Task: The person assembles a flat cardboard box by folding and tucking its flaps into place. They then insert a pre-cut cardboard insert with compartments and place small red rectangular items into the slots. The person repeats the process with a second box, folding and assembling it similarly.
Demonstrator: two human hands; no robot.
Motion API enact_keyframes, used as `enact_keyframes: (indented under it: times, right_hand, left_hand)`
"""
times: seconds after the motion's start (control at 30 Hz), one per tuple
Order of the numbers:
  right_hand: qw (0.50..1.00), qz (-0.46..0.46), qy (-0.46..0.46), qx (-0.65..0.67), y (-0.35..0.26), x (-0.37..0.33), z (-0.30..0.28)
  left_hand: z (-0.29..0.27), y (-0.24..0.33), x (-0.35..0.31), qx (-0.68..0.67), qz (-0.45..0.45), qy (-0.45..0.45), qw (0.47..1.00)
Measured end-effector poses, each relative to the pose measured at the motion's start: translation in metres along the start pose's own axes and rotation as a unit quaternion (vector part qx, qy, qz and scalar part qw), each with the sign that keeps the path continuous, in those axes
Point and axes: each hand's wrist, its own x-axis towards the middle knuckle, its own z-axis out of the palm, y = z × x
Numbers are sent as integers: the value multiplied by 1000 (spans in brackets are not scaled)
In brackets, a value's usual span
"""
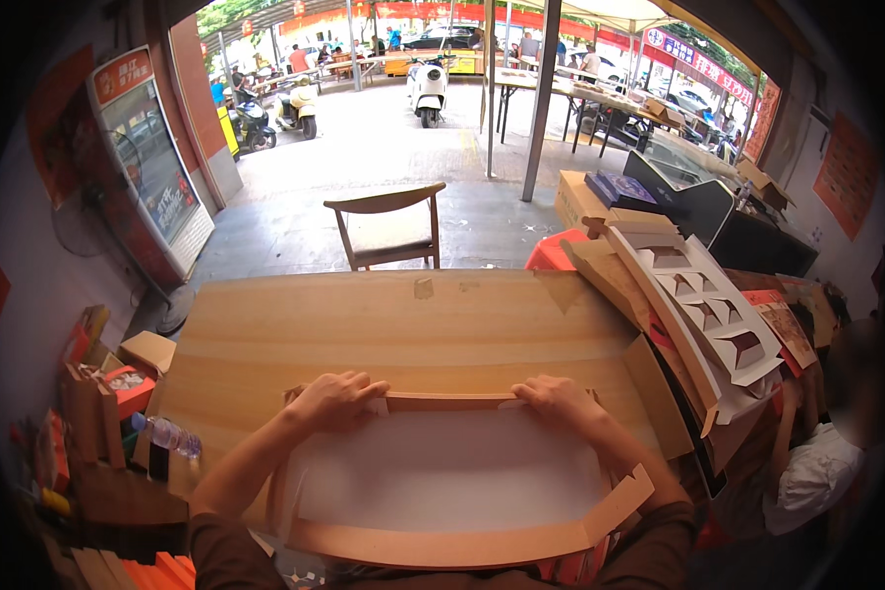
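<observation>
A shallow cardboard box point(433, 544), orange-brown outside and white inside, lies at the near edge of the wooden table point(393, 324). Its near wall and a folded flap at the near right stand up toward me. My left hand point(336, 401) is closed over the far wall close to the far left corner. At the far right corner my right hand point(558, 401) pinches the same wall, fingers bent over its top. The white bottom between my forearms bears nothing that I can see. My palms hide the far corners.
White die-cut box inserts point(703, 295) and brown cardboard point(649, 383) pile up on the right, beside a seated person point(821, 472). A plastic bottle point(170, 436) and small boxes point(133, 383) stand left. Beyond the table are a wooden chair point(388, 226) and a red stool point(553, 249).
</observation>
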Motion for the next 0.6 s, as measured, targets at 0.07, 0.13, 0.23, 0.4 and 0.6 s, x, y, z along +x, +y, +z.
enact_keyframes:
  times: [0.07, 0.13, 0.23, 0.4, 0.6]
  right_hand:
    - [999, 0, -1, 32, -2, -5, -4]
    - [999, -1, -25, 44, -2, -4, -10]
    - [998, -3, -59, 37, 1, 0, -14]
    - [999, -10, -25, 43, -1, 11, 0]
    - [995, 67, -76, -9, 12, 17, -5]
  left_hand:
    - [-3, 4, -3, -5, 10, 4, 1000]
    - [-2, 5, -8, -13, 23, 17, 999]
    - [0, 3, -8, 9, 35, 25, 999]
    - [6, -8, 4, 83, -3, -31, 996]
    - [-55, -39, 24, -3, -121, 27, 992]
